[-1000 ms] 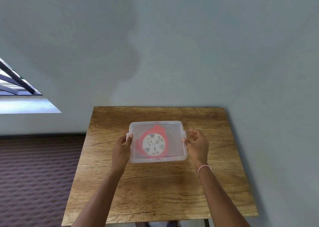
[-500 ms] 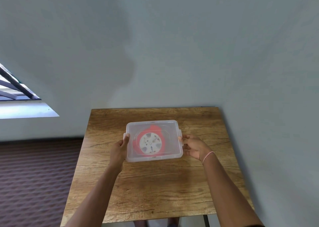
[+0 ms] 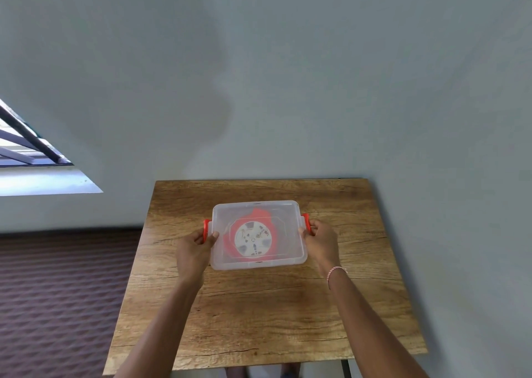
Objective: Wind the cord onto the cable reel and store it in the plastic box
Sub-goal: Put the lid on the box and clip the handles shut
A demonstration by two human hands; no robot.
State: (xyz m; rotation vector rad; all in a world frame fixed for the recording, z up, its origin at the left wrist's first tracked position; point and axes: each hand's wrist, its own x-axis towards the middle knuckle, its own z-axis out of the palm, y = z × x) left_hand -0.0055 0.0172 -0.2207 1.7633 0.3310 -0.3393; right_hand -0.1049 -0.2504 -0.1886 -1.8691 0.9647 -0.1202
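A clear plastic box [image 3: 290, 213] with its translucent lid on sits in the middle of the wooden table [image 3: 267, 314]. Through the lid I see the red cable reel [image 3: 253, 238] with a white face lying flat inside. A red latch handle sticks out at each short end, the left latch [image 3: 205, 231] and the right latch [image 3: 306, 223]. My left hand [image 3: 194, 251] grips the left latch with fingers curled around it. My right hand [image 3: 321, 241] holds the right latch the same way. The cord itself cannot be made out.
The table stands against a pale grey wall [image 3: 288, 90] at the back and right. A dark patterned carpet [image 3: 57, 305] lies to the left, and a window opening [image 3: 34, 159] shows at the far left.
Both red latch handles have swung out into view at the box ends. My hands have shifted from the lid's edges onto these latches.
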